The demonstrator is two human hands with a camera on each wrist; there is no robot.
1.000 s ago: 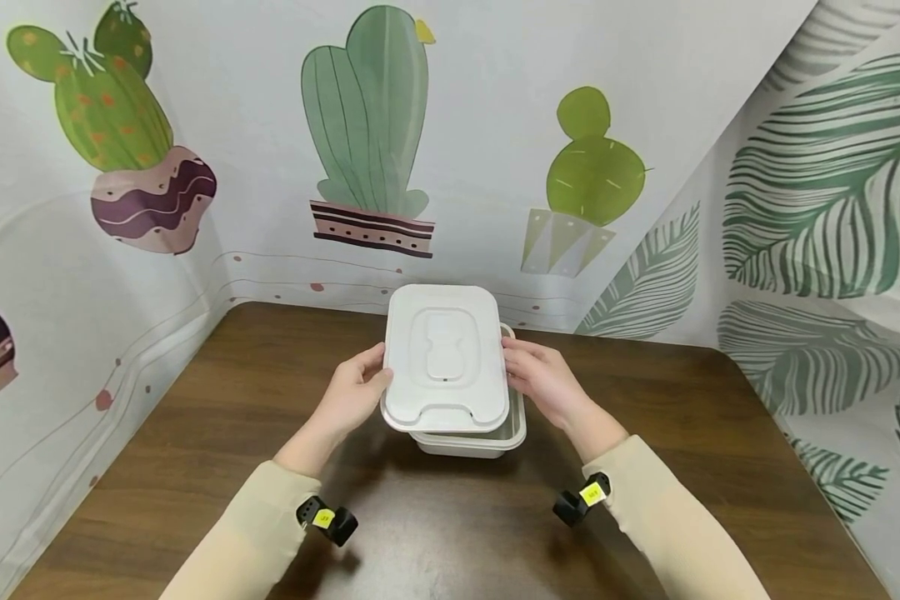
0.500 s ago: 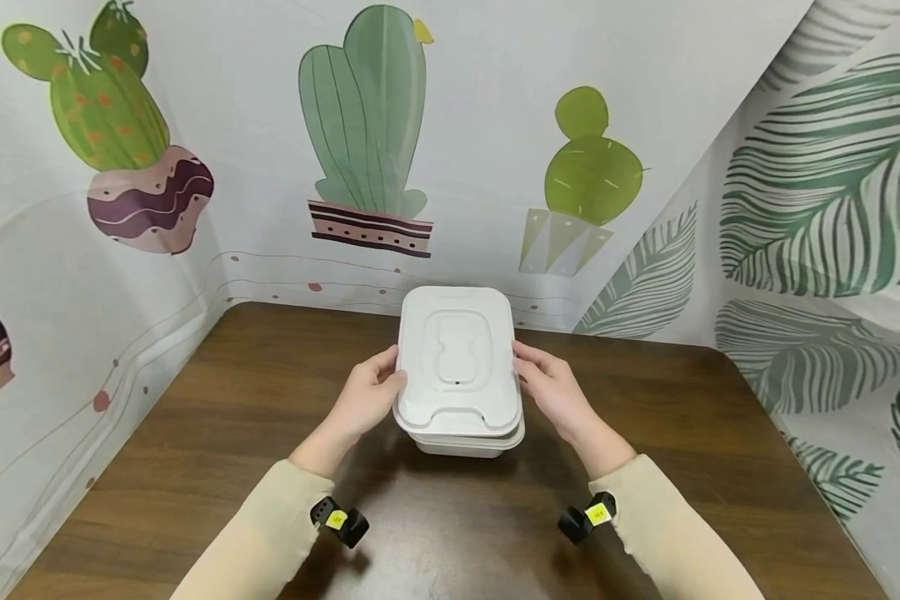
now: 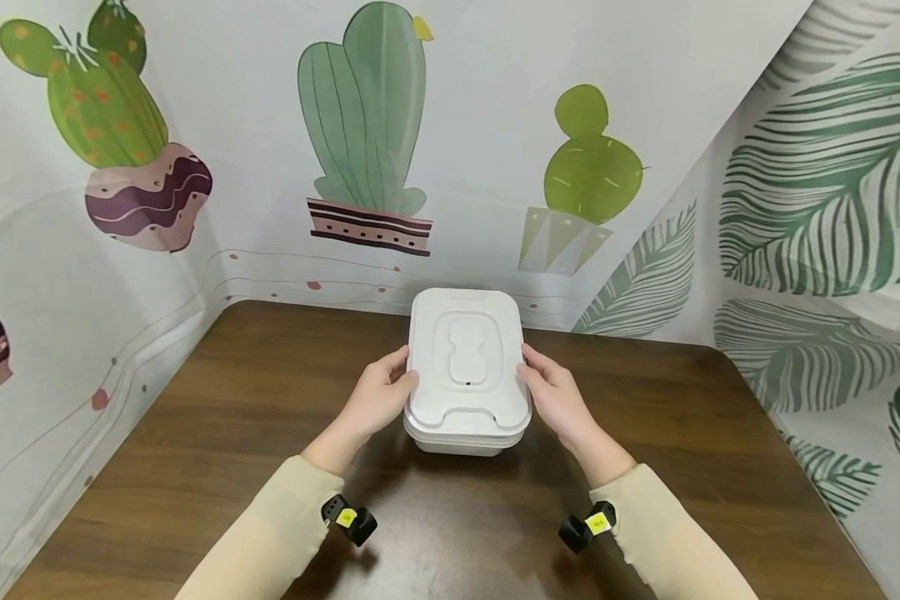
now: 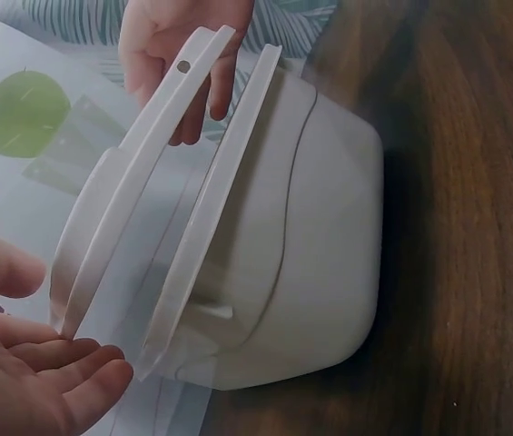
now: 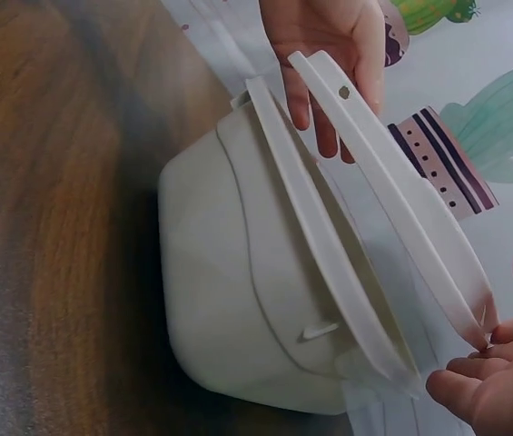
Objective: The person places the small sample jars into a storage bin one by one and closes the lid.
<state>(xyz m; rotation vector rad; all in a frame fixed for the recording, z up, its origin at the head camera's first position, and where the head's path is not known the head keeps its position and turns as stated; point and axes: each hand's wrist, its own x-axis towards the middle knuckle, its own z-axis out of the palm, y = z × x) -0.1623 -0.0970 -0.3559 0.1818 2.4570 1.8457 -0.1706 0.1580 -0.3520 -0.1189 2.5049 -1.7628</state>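
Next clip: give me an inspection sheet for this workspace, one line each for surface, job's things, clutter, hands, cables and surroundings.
Surface: dark brown wooden table, wood grain visible.
Job's things: white lid held just above a white container; both wrist views show a gap between lid and container rim, so it is not seated. The container stands on the table.
Clutter: nothing seen.
Hands: left hand grips the lid's left edge; right hand grips its right edge. Fingers lie along the lid's rim.
Cables: nothing seen; only a small black device with a yellow tag at each wrist.
Surroundings: cloth backdrop printed with potted cacti behind and left, green leaves on the right.
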